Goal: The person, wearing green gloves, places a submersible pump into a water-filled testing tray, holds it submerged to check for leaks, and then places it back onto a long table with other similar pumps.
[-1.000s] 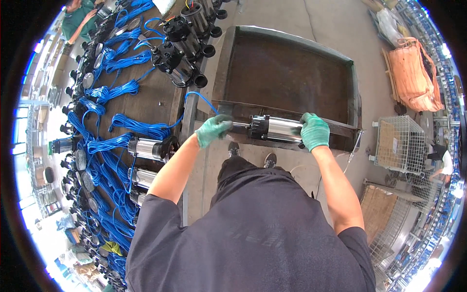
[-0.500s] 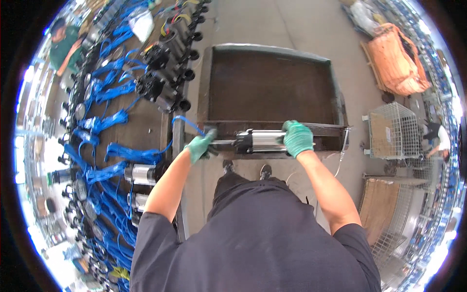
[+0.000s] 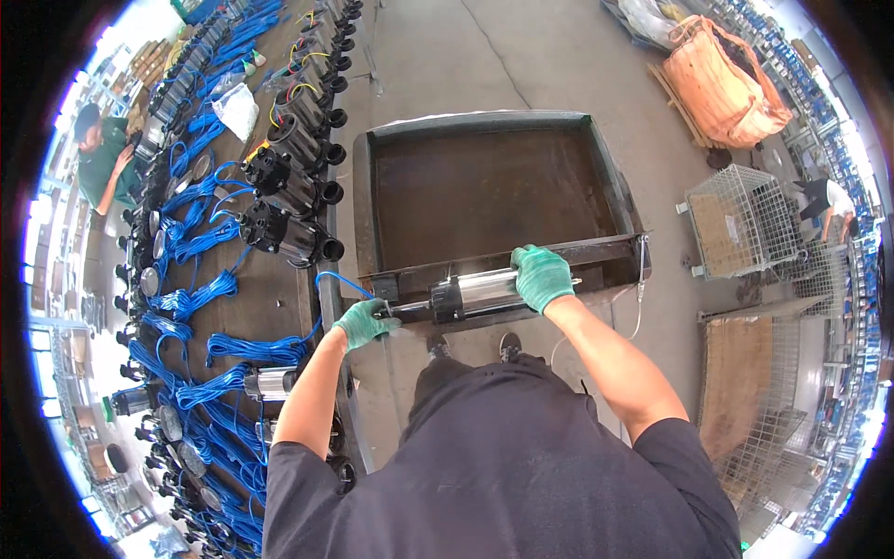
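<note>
My right hand (image 3: 543,279), in a green glove, is wrapped over the right end of a silver cylindrical motor (image 3: 486,290) with a black left end. A thin shaft end shows past the hand on the right. The motor lies level across the near rim of a dark metal trough (image 3: 610,175). My left hand (image 3: 365,323), gloved too, is closed around a slim dark tool (image 3: 407,308) whose tip points at the motor's black end. From it a blue line (image 3: 340,278) curves off to the left. My fingers partly hide the tool's grip.
On the left, a long bench (image 3: 264,321) carries bundled blue cables (image 3: 256,349) and rows of black-and-silver pumps (image 3: 279,233). Right of the trough stand a wire cage (image 3: 745,224) and an orange bulk bag (image 3: 717,84). A person (image 3: 107,158) works at the far left, another (image 3: 829,205) at right.
The motor has tilted a little, its black end lower. My left hand with the slim tool has moved left and nearer to me. The whole view has shifted.
</note>
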`<state>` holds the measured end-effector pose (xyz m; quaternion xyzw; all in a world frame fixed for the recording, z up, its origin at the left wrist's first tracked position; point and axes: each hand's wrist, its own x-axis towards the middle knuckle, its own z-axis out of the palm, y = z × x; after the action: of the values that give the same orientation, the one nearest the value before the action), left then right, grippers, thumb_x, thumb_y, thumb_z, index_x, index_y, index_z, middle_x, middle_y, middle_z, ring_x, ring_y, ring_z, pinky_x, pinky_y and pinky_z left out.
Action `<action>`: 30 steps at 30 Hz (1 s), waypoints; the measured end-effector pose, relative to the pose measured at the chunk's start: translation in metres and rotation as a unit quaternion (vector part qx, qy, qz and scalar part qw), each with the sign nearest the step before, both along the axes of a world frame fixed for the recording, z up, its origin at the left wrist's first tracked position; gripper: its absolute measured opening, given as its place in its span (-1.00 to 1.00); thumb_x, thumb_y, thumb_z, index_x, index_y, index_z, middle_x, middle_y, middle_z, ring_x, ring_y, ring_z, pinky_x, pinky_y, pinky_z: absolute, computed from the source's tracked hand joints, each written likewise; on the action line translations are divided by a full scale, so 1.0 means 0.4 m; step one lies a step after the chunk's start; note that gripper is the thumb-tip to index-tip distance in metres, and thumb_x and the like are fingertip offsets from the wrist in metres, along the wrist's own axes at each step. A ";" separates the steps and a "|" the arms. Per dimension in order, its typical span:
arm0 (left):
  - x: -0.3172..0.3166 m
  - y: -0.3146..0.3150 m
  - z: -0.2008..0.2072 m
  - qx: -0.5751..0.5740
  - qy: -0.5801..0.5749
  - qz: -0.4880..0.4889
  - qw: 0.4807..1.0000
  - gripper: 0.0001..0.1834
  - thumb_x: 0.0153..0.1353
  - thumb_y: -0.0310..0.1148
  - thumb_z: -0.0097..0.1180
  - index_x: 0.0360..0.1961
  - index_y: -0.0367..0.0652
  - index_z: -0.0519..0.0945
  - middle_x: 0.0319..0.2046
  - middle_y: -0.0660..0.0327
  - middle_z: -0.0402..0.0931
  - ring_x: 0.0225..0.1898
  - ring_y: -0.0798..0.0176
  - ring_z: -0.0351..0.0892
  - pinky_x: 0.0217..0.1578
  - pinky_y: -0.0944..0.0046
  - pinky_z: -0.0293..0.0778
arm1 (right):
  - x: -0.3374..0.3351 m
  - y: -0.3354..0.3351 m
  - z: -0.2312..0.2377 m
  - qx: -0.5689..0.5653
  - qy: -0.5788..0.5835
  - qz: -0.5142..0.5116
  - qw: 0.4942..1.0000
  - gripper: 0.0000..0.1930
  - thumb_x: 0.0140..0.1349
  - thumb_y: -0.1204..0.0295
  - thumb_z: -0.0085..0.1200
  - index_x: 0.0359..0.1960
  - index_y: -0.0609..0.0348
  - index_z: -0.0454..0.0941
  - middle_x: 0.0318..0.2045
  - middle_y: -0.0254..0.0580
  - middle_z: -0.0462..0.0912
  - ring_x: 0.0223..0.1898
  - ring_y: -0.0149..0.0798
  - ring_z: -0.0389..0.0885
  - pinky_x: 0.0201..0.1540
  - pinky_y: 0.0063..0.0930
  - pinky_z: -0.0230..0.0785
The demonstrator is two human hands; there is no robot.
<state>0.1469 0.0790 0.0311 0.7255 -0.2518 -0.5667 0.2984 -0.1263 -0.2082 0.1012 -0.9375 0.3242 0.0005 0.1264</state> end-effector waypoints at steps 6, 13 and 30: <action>-0.051 0.000 0.017 -0.043 -0.522 -0.188 0.831 -0.56 0.31 0.09 0.22 -0.39 -0.10 0.61 -0.51 0.03 0.65 -0.41 -0.09 0.70 -0.33 0.01 0.58 | 0.007 -0.001 0.012 -0.005 -0.003 0.002 1.000 -0.87 0.20 0.46 0.07 -0.26 0.00 0.64 -0.23 -0.08 0.70 -0.12 0.03 0.71 -0.05 -0.08 0.58; 0.011 -0.021 0.038 0.090 0.173 0.096 0.976 -0.52 0.38 0.14 0.19 -0.11 -0.09 0.67 -0.42 0.27 0.72 -0.55 0.48 0.53 -0.55 0.39 0.43 | 0.012 -0.012 0.005 0.001 -0.003 -0.010 1.000 -0.84 0.22 0.49 0.06 -0.27 0.00 0.69 -0.20 -0.12 0.72 -0.09 0.00 0.71 0.00 -0.11 0.57; -0.051 -0.046 0.001 0.057 -0.450 -0.177 0.873 -0.64 0.28 0.04 0.27 -0.30 -0.05 0.75 -0.34 -0.02 0.70 -0.23 -0.20 0.67 -0.24 -0.06 0.57 | 0.012 -0.007 0.003 0.008 0.010 -0.010 1.000 -0.85 0.22 0.48 0.08 -0.23 -0.01 0.68 -0.20 -0.14 0.71 -0.09 -0.01 0.70 -0.01 -0.10 0.57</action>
<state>0.1265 0.0608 0.0316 0.8612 -0.4505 -0.2354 0.0053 -0.1215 -0.2110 0.1026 -0.9331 0.3349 0.0109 0.1304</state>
